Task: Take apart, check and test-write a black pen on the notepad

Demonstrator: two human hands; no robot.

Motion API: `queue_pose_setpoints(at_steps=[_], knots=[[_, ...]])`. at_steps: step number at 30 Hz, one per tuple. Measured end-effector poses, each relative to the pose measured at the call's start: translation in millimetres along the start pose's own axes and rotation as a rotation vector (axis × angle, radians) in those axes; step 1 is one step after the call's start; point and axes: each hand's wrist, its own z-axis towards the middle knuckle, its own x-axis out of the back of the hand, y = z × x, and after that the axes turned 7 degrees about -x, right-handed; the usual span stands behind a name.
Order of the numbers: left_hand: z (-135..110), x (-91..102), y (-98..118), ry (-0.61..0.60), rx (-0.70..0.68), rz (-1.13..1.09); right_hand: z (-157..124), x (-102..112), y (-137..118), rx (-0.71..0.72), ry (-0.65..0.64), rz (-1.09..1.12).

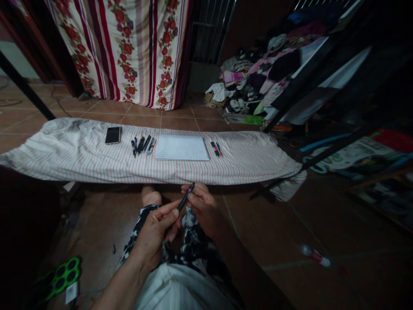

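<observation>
Both of my hands hold one dark pen (186,197) above my lap. My left hand (156,230) pinches its lower end between thumb and fingers. My right hand (201,206) is closed round the upper part, fingertips near the tip. Ahead lies a striped cloth-covered board (80,155). On it rest a spiral notebook (182,148), a bunch of several pens (142,145) to its left, two pens (216,149) to its right, and a phone (113,135) further left.
A flowered curtain (135,47) hangs at the back. A heap of clothes (258,77) lies at the back right beside dark shelving. A green tray (61,275) and a small bottle (314,255) lie on the tiled floor.
</observation>
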Motion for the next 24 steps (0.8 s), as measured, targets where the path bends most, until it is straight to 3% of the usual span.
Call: queue_pose_setpoints(at_steps=[4, 12, 15, 20, 24], knots=[[-0.1, -2.9, -3.3, 0.041, -0.02, 0.043, 4.5, 1.1, 5.4, -0.046, 0.035, 0.039], [0.7, -2.0, -8.5, 0.085, -0.032, 0.122, 6.2, -4.6, 15.1, 0.112, 0.159, -0.166], [1.4, 1.5, -9.1, 0.047, -0.031, 0.108, 6.2, -1.3, 17.0, 0.054, 0.129, -0.203], [1.3, 3.7, -4.3, 0.013, -0.021, 0.028, 3.7, 3.4, 9.8, -0.042, 0.002, -0.017], [1.1, 2.7, -4.6, 0.005, 0.002, 0.025, 1.4, 5.0, 4.2, -0.059, 0.002, 0.03]])
